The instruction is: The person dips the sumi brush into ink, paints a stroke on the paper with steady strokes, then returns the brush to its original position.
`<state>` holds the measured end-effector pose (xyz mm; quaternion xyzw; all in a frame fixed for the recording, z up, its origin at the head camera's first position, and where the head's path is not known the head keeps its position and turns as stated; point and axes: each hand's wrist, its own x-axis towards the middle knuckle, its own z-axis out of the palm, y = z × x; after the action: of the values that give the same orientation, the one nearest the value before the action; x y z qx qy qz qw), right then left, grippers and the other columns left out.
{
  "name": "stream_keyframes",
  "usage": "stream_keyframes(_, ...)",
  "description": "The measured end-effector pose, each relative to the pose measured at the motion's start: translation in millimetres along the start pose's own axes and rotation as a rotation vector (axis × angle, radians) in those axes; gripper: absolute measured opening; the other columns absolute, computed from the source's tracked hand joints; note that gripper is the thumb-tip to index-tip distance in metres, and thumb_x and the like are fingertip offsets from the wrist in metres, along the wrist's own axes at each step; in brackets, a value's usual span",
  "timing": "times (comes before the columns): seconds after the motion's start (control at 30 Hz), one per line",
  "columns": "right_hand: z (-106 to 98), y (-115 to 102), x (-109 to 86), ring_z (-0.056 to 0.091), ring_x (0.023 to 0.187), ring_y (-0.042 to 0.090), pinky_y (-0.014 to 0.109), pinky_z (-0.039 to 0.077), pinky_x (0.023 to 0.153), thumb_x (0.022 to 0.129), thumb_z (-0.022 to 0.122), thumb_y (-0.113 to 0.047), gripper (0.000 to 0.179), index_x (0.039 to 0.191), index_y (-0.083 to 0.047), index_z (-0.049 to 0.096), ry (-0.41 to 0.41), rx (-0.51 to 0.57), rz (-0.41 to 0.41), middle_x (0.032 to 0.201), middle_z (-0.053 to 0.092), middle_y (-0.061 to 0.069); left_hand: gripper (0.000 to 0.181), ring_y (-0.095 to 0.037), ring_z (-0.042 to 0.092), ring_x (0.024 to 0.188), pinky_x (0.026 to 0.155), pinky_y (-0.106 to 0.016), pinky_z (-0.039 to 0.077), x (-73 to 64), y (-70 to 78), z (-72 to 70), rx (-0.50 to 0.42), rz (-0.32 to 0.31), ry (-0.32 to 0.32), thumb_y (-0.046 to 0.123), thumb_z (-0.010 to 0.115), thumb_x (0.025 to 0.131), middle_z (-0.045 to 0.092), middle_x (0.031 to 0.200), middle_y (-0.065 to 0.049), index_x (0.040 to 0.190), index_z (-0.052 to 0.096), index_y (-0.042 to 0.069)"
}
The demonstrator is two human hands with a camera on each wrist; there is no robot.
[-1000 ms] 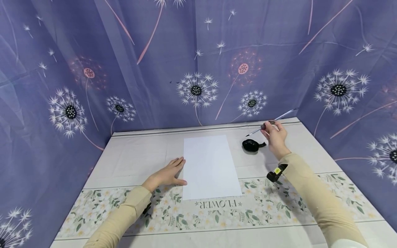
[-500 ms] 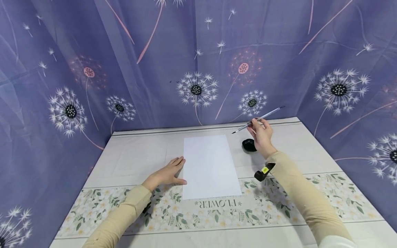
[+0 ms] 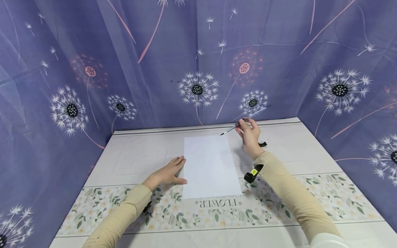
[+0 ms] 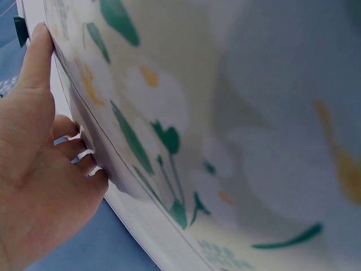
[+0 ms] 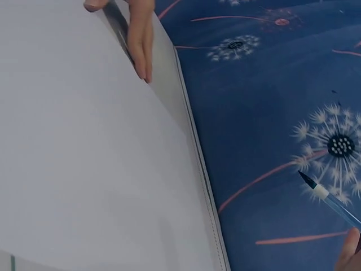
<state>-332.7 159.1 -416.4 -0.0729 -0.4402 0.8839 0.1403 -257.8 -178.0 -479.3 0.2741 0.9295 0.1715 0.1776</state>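
A white sheet of paper (image 3: 211, 168) lies on the table. My left hand (image 3: 169, 174) rests flat at its left edge, fingers extended and thumb spread, with fingertips at the paper's border. The left wrist view shows the same hand (image 4: 31, 152) low against the flowered cloth. Above the sheet's far right corner, my right hand (image 3: 250, 138) pinches a slim paintbrush (image 3: 230, 129), its dark tip pointing down-left. In the right wrist view the paintbrush (image 5: 333, 204) shows a black pointed tip and a bluish handle. Whether the tip touches the paper in the head view I cannot tell.
Behind the right hand, a small black object (image 3: 262, 144) is mostly hidden. A tablecloth (image 3: 139, 148) with a flowered band covers the table. Purple dandelion-print curtains (image 3: 155, 86) rise at the back and both sides. A black wrist device (image 3: 252, 174) sits under the right cuff.
My right hand has moved left with the paintbrush, from beside the black object to over the paper's far right corner, and now covers most of that object. My left hand has stayed in place.
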Motion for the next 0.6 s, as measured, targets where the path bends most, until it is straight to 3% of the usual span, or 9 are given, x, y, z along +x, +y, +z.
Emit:
stream_keyframes(0.2,11.0,13.3,-4.7,0.069,0.07,0.009,0.023,0.06,0.067,0.091,0.064,-0.001,0.012,0.091,-0.011,0.058,-0.046,-0.083,-0.089,0.074,0.071,-0.003,0.101,-0.037,0.004,0.151,0.122,-0.052,0.016,-0.7,2.2,-1.1,-0.007,-0.005,0.008,0.053,0.067,0.085,0.006,0.163,-0.017,0.155,0.014,0.002)
stream_keyframes(0.43,23.1,21.7,-14.0,0.068,0.072,0.007,0.023,0.06,0.068,0.089,0.066,0.002,0.016,0.103,0.004,0.059,-0.168,-0.207,-0.205,0.073,0.069,-0.007,0.101,-0.037,0.005,0.151,0.122,-0.052,0.016,-0.8,3.7,-1.6,0.0,-0.009,0.009,0.052,0.067,0.085,0.006,0.163,-0.016,0.155,0.014,0.002)
stream_keyframes(0.6,30.3,23.3,-18.9,0.068,0.072,0.006,0.023,0.06,0.068,0.088,0.067,0.002,0.015,0.097,-0.007,0.059,-0.2,-0.255,-0.24,0.075,0.069,-0.007,0.101,-0.037,0.004,0.151,0.122,-0.052,0.016,-1.6,3.9,-1.7,-0.004,-0.009,0.006,0.052,0.067,0.085,0.006,0.163,-0.016,0.155,0.013,0.002)
